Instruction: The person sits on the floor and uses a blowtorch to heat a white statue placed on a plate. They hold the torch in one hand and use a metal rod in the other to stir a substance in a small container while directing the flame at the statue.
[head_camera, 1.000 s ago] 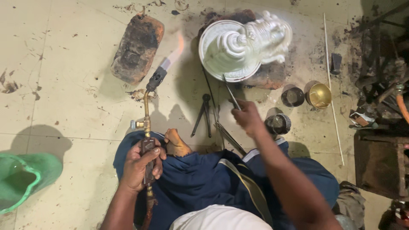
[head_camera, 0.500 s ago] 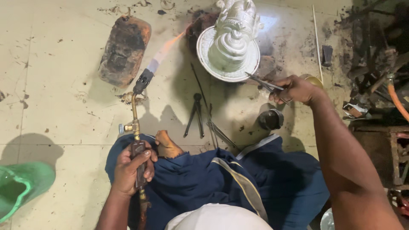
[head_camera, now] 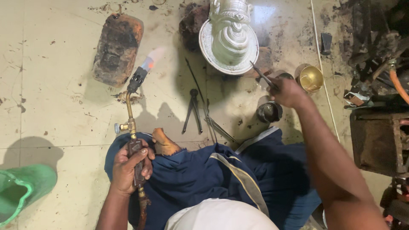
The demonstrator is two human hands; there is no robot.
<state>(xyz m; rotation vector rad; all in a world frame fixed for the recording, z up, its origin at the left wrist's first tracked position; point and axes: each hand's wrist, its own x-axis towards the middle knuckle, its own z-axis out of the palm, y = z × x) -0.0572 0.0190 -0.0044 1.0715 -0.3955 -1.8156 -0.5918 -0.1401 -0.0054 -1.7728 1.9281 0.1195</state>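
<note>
My left hand (head_camera: 130,168) grips the handle of a brass gas torch (head_camera: 130,115) whose black nozzle burns a small flame toward the upper right, near a charred brick (head_camera: 116,49). My right hand (head_camera: 289,91) holds thin metal tweezers (head_camera: 263,76) with the tip close to the rim of a round silver ornament (head_camera: 230,38) standing on the floor. I sit cross-legged in blue cloth, with one bare foot (head_camera: 164,142) showing by the torch.
Black pliers (head_camera: 192,110) and thin rods lie on the floor between the hands. A dark small pot (head_camera: 268,111) and a brass bowl (head_camera: 311,78) stand by my right hand. A green bucket (head_camera: 21,191) is lower left; dark metal clutter (head_camera: 377,140) fills the right.
My right hand moved from the floor near the pliers out to the right, with tweezers by the ornament's rim. The view shifted, so the ornament sits higher.
</note>
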